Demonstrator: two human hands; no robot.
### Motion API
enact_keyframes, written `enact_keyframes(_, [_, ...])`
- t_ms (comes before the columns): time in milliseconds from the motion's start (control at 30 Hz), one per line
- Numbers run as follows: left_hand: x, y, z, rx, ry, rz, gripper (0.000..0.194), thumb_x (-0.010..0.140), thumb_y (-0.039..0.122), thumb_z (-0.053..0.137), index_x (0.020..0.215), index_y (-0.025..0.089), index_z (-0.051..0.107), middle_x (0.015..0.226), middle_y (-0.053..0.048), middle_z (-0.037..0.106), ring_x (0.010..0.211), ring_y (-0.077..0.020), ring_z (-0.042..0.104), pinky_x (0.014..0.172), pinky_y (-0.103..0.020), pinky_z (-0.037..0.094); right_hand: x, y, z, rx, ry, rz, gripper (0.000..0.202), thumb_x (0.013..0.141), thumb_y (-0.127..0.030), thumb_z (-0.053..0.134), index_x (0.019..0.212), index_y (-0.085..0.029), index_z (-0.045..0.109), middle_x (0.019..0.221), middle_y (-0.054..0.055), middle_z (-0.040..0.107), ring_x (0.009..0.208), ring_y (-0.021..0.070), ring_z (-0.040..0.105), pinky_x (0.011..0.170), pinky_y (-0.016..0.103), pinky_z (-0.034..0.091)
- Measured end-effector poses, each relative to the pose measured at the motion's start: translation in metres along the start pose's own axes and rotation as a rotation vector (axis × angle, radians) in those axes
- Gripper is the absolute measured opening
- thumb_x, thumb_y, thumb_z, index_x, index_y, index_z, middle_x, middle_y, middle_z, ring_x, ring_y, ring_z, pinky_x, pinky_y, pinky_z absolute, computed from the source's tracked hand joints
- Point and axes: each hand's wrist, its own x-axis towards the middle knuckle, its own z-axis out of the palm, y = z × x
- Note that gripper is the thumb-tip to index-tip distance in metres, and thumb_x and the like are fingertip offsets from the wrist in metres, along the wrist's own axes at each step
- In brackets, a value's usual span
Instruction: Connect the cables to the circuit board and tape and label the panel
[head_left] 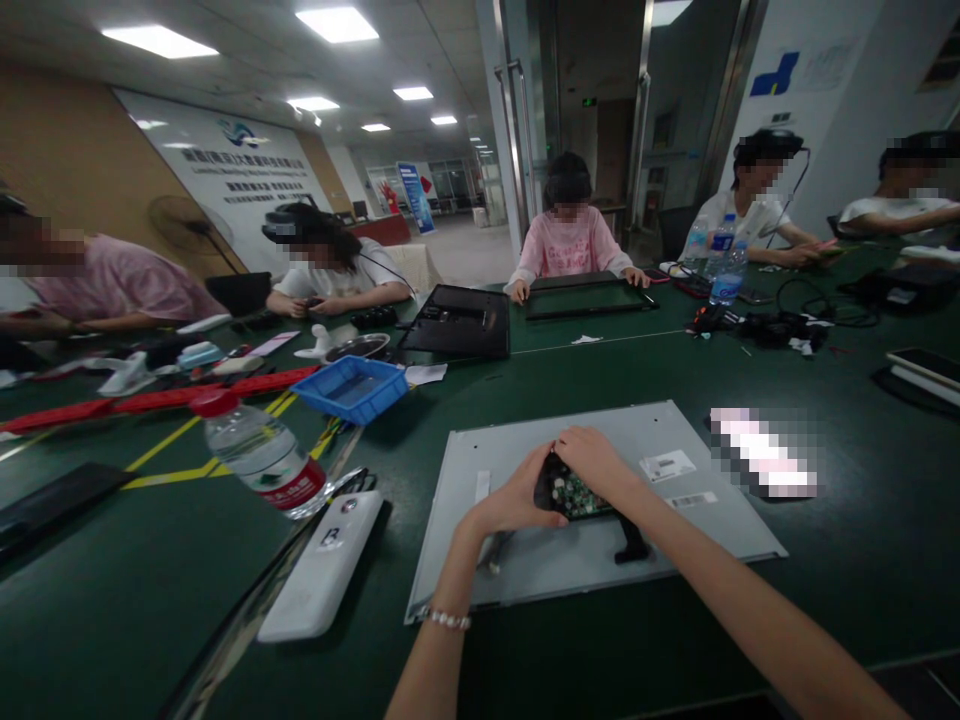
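Note:
A green circuit board sits over the middle of a grey metal-backed screen panel that lies on the table. My left hand grips the board's left side, thumb near and fingers at the far corner. From the right, my right hand reaches across, its fingers bent over the board's far edge and close to my left fingertips. A black strip-like part sticks out near the board's right end. Under my left wrist lies a short cable end. White labels are stuck on the panel's right half.
Left of the panel lie a white device and a tilted water bottle, with a blue tray beyond. A lit phone lies to the right. Across the table, a person in pink handles a black frame; other people sit around.

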Motion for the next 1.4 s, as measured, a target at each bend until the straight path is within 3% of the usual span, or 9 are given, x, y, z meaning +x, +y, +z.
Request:
enact_keyframes(167, [-0.001,0.002,0.000,0.000,0.007,0.015,0.106,0.060,0.035,0.075,0.143,0.020,0.010,0.148,-0.012,0.018,0.135,-0.0308,0.018,0.112,-0.048,0.013,-0.001,-0.005,0.000,0.000,0.008,-0.006,0.025,0.086,-0.008,0.040,0.097,-0.009,0.063,0.098,0.016,0.063,0.097,0.0257,0.055,0.082,0.036,0.042])
enact_keyframes(500, [-0.002,0.000,0.000,0.003,0.003,0.015,0.106,0.060,0.033,0.075,0.143,0.019,0.009,0.148,-0.012,0.018,0.135,-0.0304,0.017,0.113,-0.045,0.013,-0.005,0.009,0.002,0.176,0.023,0.053,0.024,0.087,-0.015,0.043,0.104,-0.015,0.060,0.100,0.009,0.062,0.100,0.0207,0.053,0.085,0.029,0.040])
enact_keyframes(867, [-0.001,-0.003,0.002,0.031,0.014,0.013,0.107,0.060,0.035,0.076,0.142,0.018,0.010,0.148,-0.014,0.017,0.135,-0.0309,0.017,0.112,-0.048,0.014,-0.004,0.006,0.001,0.009,0.033,0.058,0.018,0.088,-0.014,0.045,0.092,-0.015,0.062,0.093,0.010,0.063,0.095,0.0226,0.053,0.081,0.032,0.041])
enact_keyframes(1200, [-0.002,-0.003,0.002,0.044,0.013,-0.001,0.108,0.060,0.034,0.075,0.143,0.017,0.008,0.148,-0.014,0.015,0.136,-0.0305,0.017,0.112,-0.047,0.014,-0.004,0.005,0.006,0.048,0.061,0.052,0.019,0.089,-0.016,0.045,0.088,-0.015,0.064,0.093,0.009,0.061,0.094,0.0217,0.053,0.079,0.031,0.041])
enact_keyframes(1400, [-0.004,-0.004,0.002,0.060,-0.002,-0.001,0.109,0.062,0.033,0.074,0.143,0.019,0.003,0.149,-0.013,0.013,0.136,-0.0291,0.017,0.112,-0.046,0.015,-0.013,0.010,-0.006,0.158,0.122,0.071,0.022,0.087,-0.026,0.050,0.101,-0.016,0.063,0.097,0.009,0.061,0.098,0.0217,0.053,0.084,0.031,0.041])
